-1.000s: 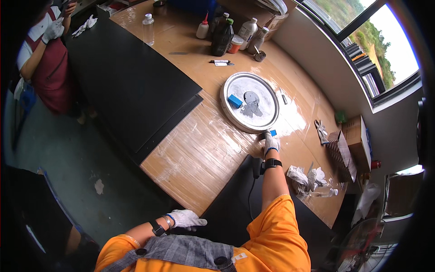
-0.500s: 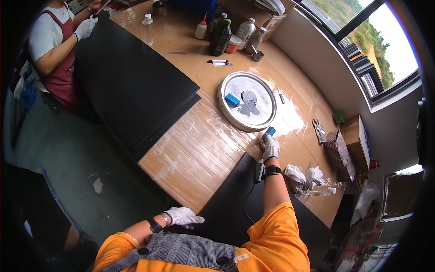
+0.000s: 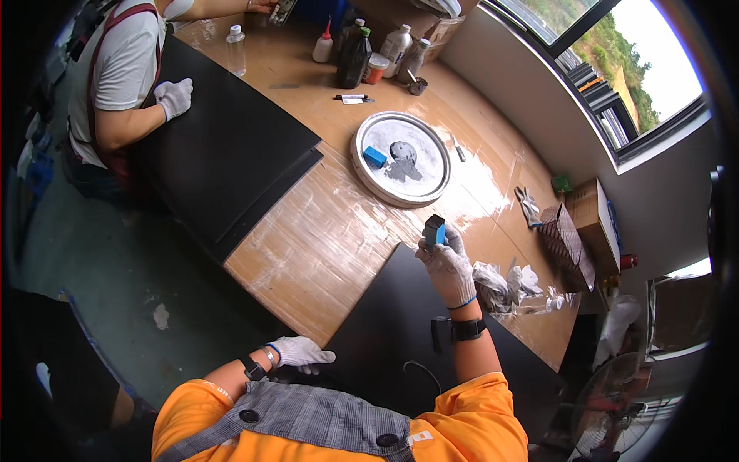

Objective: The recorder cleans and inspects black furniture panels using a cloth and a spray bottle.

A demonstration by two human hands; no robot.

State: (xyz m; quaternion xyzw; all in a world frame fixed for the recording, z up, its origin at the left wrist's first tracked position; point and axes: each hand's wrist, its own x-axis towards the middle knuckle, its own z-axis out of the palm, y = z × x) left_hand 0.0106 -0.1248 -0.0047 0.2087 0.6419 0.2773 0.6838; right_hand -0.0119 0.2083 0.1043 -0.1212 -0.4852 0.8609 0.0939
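My right hand [image 3: 449, 271], in a white knit glove, holds up a small blue block [image 3: 435, 232] with a dark end face, over the far end of a black panel [image 3: 377, 323]. My left hand [image 3: 302, 352], also gloved, lies at the left edge of that panel with its fingers stretched out and nothing in them. Farther off stands a round white tray [image 3: 440, 193] with a raised rim. Dark grey paste [image 3: 402, 169] is smeared on its middle, and a second blue block [image 3: 375, 157] lies beside the paste.
Other black panels [image 3: 231, 131] lie stacked at the left, where a co-worker [image 3: 127, 85] rests a gloved hand on them. Several bottles [image 3: 355, 61] stand behind the tray. A thin-handled scraper [image 3: 459, 152], crumpled rags [image 3: 504, 283] and cardboard boxes [image 3: 594, 215] are to the right.
My right hand has drawn back from beside the tray and lifted the blue block, its dark end now turned up. The co-worker has leaned in over the stacked panels.
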